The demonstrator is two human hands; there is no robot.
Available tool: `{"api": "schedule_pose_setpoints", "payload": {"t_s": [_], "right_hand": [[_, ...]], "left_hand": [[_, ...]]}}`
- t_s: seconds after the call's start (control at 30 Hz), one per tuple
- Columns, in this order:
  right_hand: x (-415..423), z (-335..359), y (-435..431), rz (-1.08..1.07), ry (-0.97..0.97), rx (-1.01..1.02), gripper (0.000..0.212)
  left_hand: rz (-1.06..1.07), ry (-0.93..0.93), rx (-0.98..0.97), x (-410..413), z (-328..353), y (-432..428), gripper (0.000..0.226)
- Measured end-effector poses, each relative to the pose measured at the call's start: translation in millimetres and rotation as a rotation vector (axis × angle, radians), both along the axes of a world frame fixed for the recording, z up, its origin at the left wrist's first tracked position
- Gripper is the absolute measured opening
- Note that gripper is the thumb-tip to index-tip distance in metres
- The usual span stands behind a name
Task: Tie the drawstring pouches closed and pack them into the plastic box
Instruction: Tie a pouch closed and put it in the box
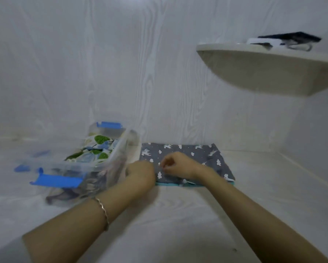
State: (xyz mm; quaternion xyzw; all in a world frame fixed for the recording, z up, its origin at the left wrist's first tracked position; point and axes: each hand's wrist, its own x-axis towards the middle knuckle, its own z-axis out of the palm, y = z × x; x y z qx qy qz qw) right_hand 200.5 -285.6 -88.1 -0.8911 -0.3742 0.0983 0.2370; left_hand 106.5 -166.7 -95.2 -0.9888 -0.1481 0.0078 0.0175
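Clear plastic with blue latches [57, 180], the box [117, 158] stands open-topped on the table [178, 224] at the left, and a leaf-print pouch [98, 147] lies inside it. Just right of the box, our left hand [140, 173] sits at the near left corner of the grey pouch [201, 156] with its fingers curled under. We cannot tell whether they hold anything. Our right hand [176, 165] is over the same pouch, its fingers curled and the tips drawn narrow as if pinching the cord, but the cord is too blurred to make out. The grey pouch lies flat beside the box, not yet packed.

To tie it well, we judge that one hand should pin the pouch mouth while the other draws the cord snug. The knot should sit close against the gathered cloth so it stays shut in the box.

We count one box with two latches and one leaf-print pouch. Darker cloth against the box's near wall may be another pouch. There are two hands, one bracelet [102, 209] and one grey pouch. A teal strip [168, 184] under it may be lining or a second pouch. One shelf [263, 69] is at the far right.
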Motion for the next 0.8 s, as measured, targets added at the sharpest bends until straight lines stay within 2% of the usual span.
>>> {"api": "schedule_pose_setpoints", "payload": {"t_s": [0.1,0.27,0.3,0.33,0.4,0.5,0.57,0.6,0.63,0.67,0.8], "right_hand": [[-4,-31,-5,-0.023,0.090,0.082,0.019],[-17,-41,-3,-0.024,0.093,0.221,0.041],[-22,-38,-1,0.000,0.080,0.278,0.045],[-26,-35,1,0.032,0.056,0.348,0.050],[-28,-32,9,0.070,0.023,0.502,0.051],[-27,-29,17,-0.045,-0.004,0.654,0.024],[-26,-19,14,-0.137,-0.054,0.729,0.029],[-27,-11,11,-0.153,-0.077,0.764,0.033],[-27,-1,7,-0.155,-0.083,0.782,0.030],[-26,10,3,-0.153,-0.077,0.806,0.025],[-7,54,-2,-0.238,-0.161,0.883,0.015]], "left_hand": [[0.035,-0.085,-0.020,1,-24,9,0.037],[0.033,-0.145,0.052,3,-10,17,0.033],[0.024,-0.211,0.024,5,-5,18,0.024],[0.006,-0.307,-0.056,9,0,19,0.012],[-0.098,-0.506,-0.278,16,4,20,0.023],[-0.253,-0.753,-0.543,14,13,11,0.015],[-0.174,-0.906,-0.705,15,14,7,0.009],[-0.082,-0.941,-0.757,15,14,5,0.013],[0.019,-0.912,-0.819,16,15,4,0.021],[0.104,-0.806,-0.927,16,19,2,0.031],[0.259,-0.155,-1.565,7,37,-8,0.076]]}}
